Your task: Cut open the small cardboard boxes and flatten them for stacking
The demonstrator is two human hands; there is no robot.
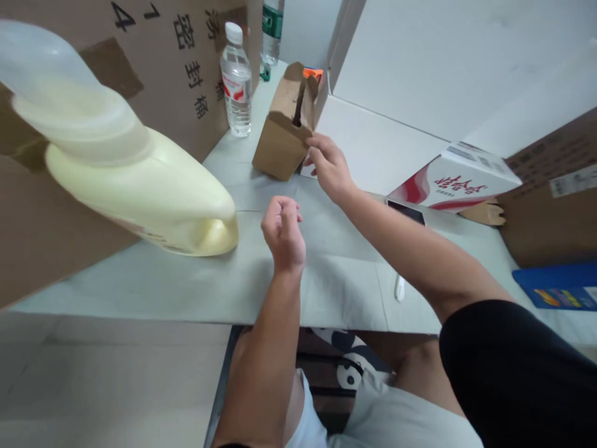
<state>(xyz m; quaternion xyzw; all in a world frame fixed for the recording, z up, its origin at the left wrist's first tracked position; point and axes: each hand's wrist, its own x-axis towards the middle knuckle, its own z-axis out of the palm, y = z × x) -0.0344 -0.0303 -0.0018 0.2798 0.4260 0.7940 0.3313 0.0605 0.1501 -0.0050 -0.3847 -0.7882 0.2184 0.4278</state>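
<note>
A small brown cardboard box [278, 146] with its top flaps raised leans to one side near the back of the table. My right hand [329, 163] reaches to the box's right edge, its bent fingertips closed at the upper corner. Closer to me, my left hand [283, 233] hovers over the table as a loose fist, apart from the box. Nothing shows in it, though the inside of the palm is hidden. Something dark sticks up in the box's opening, and an orange item [313, 74] shows behind it.
A large pale yellow bottle [153, 180] stands at the left before a big carton [153, 81]. Water bottles [237, 87] stand behind. At the right are a white-and-red box [454, 180], a dark flat item [407, 212], a white handle-like piece [400, 289] and a blue package [559, 286].
</note>
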